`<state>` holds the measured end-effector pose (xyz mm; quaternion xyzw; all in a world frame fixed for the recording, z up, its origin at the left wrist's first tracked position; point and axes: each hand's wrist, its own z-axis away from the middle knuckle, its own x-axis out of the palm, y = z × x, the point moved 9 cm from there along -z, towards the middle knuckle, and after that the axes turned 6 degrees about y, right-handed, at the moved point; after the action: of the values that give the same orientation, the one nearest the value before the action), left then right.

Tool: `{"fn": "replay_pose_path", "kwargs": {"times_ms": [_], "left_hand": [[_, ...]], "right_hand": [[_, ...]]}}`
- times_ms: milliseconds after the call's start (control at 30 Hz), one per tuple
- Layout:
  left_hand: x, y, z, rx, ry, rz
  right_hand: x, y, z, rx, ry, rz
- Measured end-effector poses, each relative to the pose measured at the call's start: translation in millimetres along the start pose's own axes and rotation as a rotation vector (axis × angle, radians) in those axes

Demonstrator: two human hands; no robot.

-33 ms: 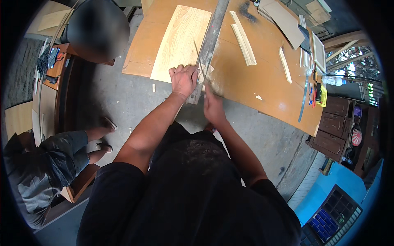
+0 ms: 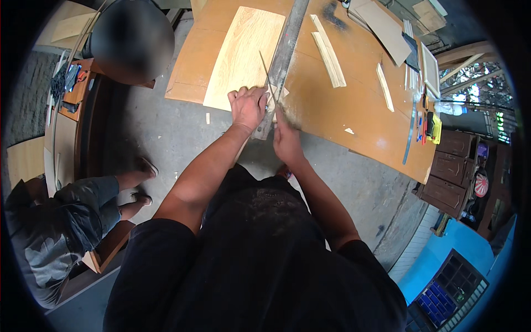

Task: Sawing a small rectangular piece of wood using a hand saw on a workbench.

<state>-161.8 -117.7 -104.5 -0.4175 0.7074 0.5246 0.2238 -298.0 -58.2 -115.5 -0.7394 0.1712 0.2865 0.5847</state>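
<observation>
At the near edge of the orange-brown work table (image 2: 310, 108), my left hand (image 2: 247, 108) is closed, its fingers curled over a small pale wood piece (image 2: 271, 92). The piece rests on a long grey, worn beam (image 2: 288, 41) that lies across the table. My right hand (image 2: 287, 142) is closed round the handle end of a saw (image 2: 267, 72), whose thin blade shows edge-on. It slants away past my left thumb, over the beam's left side. A wide light wood-grain board (image 2: 246, 47) lies left of the beam. The saw's handle is mostly hidden by my fingers.
Narrow wood strips (image 2: 327, 58) lie on the table's right half, with a yellow-handled tool (image 2: 433, 128) at its right edge. Brown sheets (image 2: 381, 27) lie at the back. Another person (image 2: 83, 216) is at the left. A dark brown cabinet (image 2: 448, 166) stands at the right.
The saw and my right hand have shifted very slightly away from me. My left hand stays in place on the wood piece.
</observation>
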Motion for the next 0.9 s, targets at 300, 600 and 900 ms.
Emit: {"fn": "replay_pose_path", "kwargs": {"times_ms": [300, 600, 900], "left_hand": [[-4, -2, 2, -0.036, -0.012, -0.010], [1, -2, 1, -0.015, -0.024, -0.013], [-3, -3, 1, -0.032, -0.035, 0.001]], "right_hand": [[-6, 27, 123, 0.196, -0.093, -0.145], [-3, -9, 1, -0.060, 0.022, 0.088], [-8, 20, 110, 0.187, -0.117, -0.024]]}}
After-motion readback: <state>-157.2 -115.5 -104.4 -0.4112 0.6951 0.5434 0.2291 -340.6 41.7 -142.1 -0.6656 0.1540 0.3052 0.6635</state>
